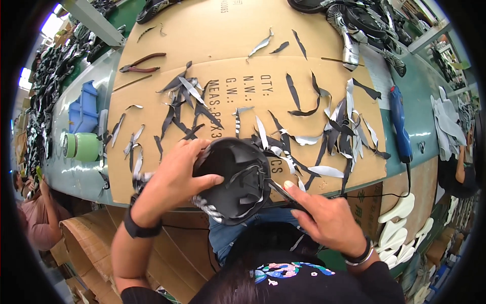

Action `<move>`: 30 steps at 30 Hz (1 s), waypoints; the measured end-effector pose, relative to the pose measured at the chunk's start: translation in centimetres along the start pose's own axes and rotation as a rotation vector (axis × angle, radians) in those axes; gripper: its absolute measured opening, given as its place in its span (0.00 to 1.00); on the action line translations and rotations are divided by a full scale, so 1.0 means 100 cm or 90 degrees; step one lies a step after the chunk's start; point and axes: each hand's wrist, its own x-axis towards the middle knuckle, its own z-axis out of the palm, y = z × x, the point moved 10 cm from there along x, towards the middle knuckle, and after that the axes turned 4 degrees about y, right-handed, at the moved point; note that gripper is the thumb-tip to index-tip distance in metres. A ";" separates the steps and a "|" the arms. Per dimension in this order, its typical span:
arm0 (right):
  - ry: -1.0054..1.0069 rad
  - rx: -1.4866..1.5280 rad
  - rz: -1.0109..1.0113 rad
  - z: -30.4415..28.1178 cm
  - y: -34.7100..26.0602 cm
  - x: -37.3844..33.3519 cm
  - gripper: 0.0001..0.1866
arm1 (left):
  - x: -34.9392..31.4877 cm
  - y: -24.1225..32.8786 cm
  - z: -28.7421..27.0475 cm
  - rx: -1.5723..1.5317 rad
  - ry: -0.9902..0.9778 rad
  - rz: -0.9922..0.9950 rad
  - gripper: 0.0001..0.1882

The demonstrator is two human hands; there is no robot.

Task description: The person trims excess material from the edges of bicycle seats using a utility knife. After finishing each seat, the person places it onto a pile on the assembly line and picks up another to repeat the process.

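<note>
- Black cupped piece, held at the near edge of the cardboard-covered worktop, its hollow facing up.
- Left hand, its grip closed on the piece's rim, thumb inside.
- Right hand, its grip closed around a slim dark tool beside the piece.
- Red-handled pliers, resting toward the cardboard's left edge.
- Black and silver strips, strewn beyond the hands.

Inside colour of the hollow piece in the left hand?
Black; the hollow piece shows best in the head view.
</note>
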 end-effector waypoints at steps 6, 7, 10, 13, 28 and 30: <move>-0.072 0.001 -0.069 -0.003 0.002 0.044 0.30 | 0.001 -0.014 0.009 -0.434 0.004 -0.084 0.22; -0.067 -0.005 -0.057 0.001 0.007 0.051 0.31 | 0.002 -0.022 0.005 -0.522 0.079 -0.120 0.21; -0.035 0.057 -0.070 0.024 0.016 0.043 0.32 | -0.008 -0.031 0.020 -0.663 0.136 -0.202 0.19; -0.017 0.112 -0.058 0.028 0.009 0.036 0.32 | -0.018 -0.033 0.026 -0.701 0.180 -0.232 0.18; -0.026 0.364 0.195 0.053 -0.002 -0.053 0.34 | -0.124 0.016 0.049 -0.462 0.618 -0.181 0.13; -0.068 0.386 0.231 0.055 -0.003 -0.068 0.33 | -0.138 0.024 0.053 -0.414 0.666 -0.143 0.15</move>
